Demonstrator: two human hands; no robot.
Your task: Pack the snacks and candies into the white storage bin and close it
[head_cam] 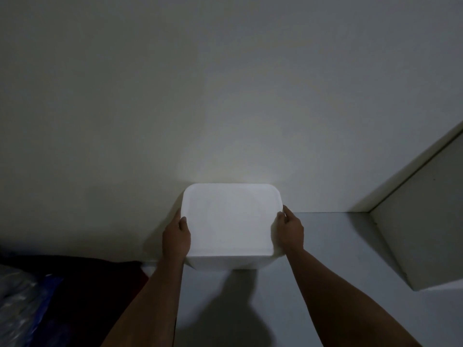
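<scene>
Both forearms reached fwd; left hand (176, 237) & right hand (290, 230) each kept a curled grip on opposite sides of the lidded white storage bin (226, 221), on the desk (325, 259) against the wall. Closing step appeared underway; next likely: press lid edges down evenly.

Two bare forearms, no sleeves; left hand (176, 238), right hand (290, 231) ringless

Plain off-white wall (175, 83) fills upper frame. Grey floor (338, 259) lower right. White door panel (426, 234) at right edge. Dark red fabric (87, 284) and blue crinkled plastic (30, 296) lower left.
</scene>
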